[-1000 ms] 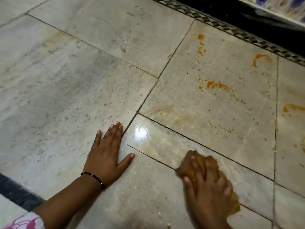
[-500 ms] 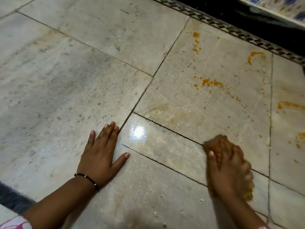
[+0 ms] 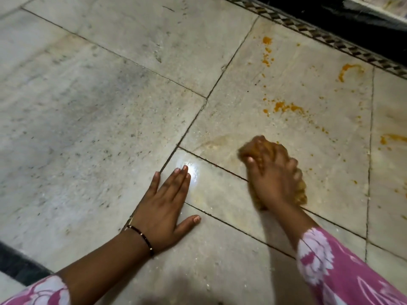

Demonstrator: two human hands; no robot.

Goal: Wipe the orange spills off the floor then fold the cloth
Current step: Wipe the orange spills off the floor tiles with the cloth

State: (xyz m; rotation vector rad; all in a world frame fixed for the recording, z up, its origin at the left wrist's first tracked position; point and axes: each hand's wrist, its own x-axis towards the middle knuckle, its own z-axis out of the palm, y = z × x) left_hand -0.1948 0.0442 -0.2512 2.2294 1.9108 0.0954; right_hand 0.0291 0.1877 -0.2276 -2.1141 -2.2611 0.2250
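Fingers [image 3: 262, 159] of the right hand [image 3: 272, 175] curl around a bunched, orange-stained cloth [image 3: 300, 192], pressing it to the pale stone floor [image 3: 110, 106] across a joint between two slabs; the hand is blurred. The left hand [image 3: 164, 205] lies flat on the floor just beside it, fingers straight and together, thumb spread, holding nothing, a thin dark bracelet [image 3: 143, 238] at the wrist. Orange spills [image 3: 284, 107] dot the slab beyond the cloth, with more streaks near the patterned border strip [image 3: 330, 36] and at the right edge. A wet sheen with a bright reflection [image 3: 191, 170] shows at the left fingertips. Pink floral sleeves [image 3: 343, 274] cover both forearms.
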